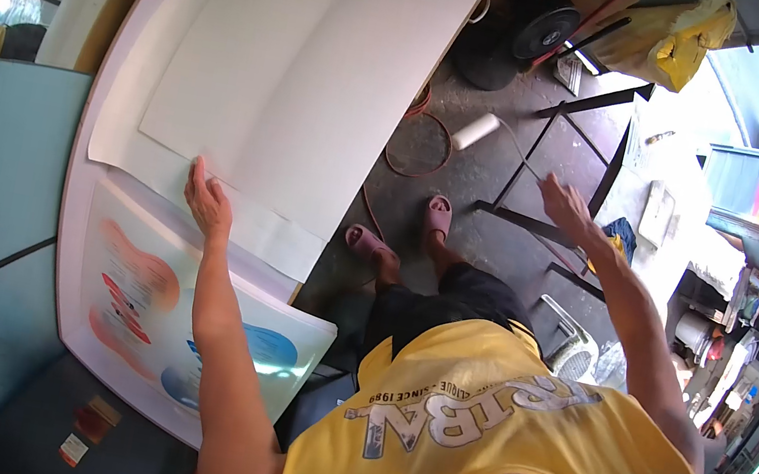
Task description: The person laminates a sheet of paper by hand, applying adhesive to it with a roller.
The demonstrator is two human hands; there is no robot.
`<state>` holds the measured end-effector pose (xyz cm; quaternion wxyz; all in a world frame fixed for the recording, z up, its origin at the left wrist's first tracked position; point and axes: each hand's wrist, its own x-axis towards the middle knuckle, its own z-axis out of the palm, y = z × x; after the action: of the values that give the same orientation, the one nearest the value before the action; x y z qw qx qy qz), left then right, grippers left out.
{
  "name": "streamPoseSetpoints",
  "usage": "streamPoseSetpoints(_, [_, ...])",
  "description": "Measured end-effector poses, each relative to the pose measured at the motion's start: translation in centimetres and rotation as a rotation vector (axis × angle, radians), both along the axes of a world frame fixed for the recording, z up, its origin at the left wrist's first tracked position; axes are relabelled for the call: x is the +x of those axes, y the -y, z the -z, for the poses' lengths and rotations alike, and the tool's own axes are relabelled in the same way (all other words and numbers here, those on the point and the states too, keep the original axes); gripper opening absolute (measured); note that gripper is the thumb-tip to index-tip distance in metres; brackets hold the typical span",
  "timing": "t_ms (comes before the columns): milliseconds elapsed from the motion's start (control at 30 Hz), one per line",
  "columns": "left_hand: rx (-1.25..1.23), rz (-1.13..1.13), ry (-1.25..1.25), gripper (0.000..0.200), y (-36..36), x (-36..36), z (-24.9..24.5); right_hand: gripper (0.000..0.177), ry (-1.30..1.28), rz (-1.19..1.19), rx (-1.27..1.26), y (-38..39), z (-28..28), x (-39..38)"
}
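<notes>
My left hand (208, 199), fingers stretched out, rests at the lower edge of a white sheet (297, 70) on the long board. Another white sheet edge (283, 235) shows just under it. Below lies a printed panel (136, 296) with orange and blue rounded shapes. Held out to the right, my right hand (564, 207) is closed round the handle of a paint roller. The white sleeve of the paint roller (476, 132) hangs in the air over the floor, apart from the sheets. Its grip is hidden in my fingers.
A black metal frame (556, 157) stands on the right, near my right arm. An orange cord (419, 158) loops on the floor by the board. A black fan-like object (543, 27) and a yellow bag (682, 47) sit beyond. A white plastic chair (573, 347) is close behind.
</notes>
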<state>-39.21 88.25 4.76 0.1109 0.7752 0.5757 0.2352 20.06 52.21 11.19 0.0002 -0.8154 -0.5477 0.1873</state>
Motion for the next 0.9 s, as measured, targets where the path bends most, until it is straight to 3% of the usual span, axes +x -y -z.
streamPoseSetpoints(33, [-0.022, -0.02, 0.022, 0.058, 0.0, -0.2, 0.0, 0.024, -0.123, 0.131, 0.005, 2.0, -1.1, -0.1])
streamPoseSetpoints(100, [-0.077, -0.015, 0.067, 0.057, -0.3, -0.4, 0.5, 0.031, -0.126, 0.287, 0.076, 6.1, -3.4, -0.8])
streamPoseSetpoints(167, [-0.094, 0.108, 0.173, 0.052, -3.2, -4.4, 5.8, 0.033, -0.217, 0.536, 0.024, 9.8, -7.3, -2.2])
streamPoseSetpoints(200, [-0.083, 0.179, 0.224, 0.052, -3.7, -5.0, 6.6, 0.034, -0.275, 0.67, 0.17, 12.3, -8.3, -3.1])
streamPoseSetpoints(267, [-0.245, 0.165, 0.246, 0.053, -4.6, -5.0, 4.7, 0.035, -0.406, 0.951, 0.186, 15.5, -12.4, -4.0])
streamPoseSetpoints(367, [-0.461, 0.128, 0.22, 0.053, -4.8, -3.0, -0.9, 0.031, -0.559, 1.281, 0.491, 21.4, -16.0, -3.7])
streamPoseSetpoints(433, [-0.521, 0.137, 0.22, 0.053, -5.7, -2.6, -1.8, 0.033, -0.377, 1.421, 0.579, 25.6, -15.8, -2.2])
streamPoseSetpoints(500, [-0.522, 0.11, 0.21, 0.054, -5.7, -1.6, -2.3, 0.037, -0.134, 1.455, 0.538, 30.2, -14.1, 0.6])
streamPoseSetpoints(567, [-0.52, 0.058, 0.191, 0.054, -5.3, -0.7, -3.9, 0.043, 0.048, 1.453, 0.34, 33.3, -12.4, 4.0])
streamPoseSetpoints(633, [-0.528, -0.014, 0.171, 0.053, -4.1, 1.0, -6.3, 0.045, 0.37, 1.203, 0.187, 36.6, -8.2, 8.0])
streamPoseSetpoints(733, [-0.438, -0.009, -0.023, 0.051, -4.0, 1.3, -8.8, 0.044, 0.282, 1.204, -0.032, 36.3, -10.3, 11.1])
streamPoseSetpoints(900, [-0.379, 0.036, -0.066, 0.049, -1.0, 0.3, -13.6, 0.046, 0.199, 1.138, -0.242, 39.2, -13.9, 18.1])
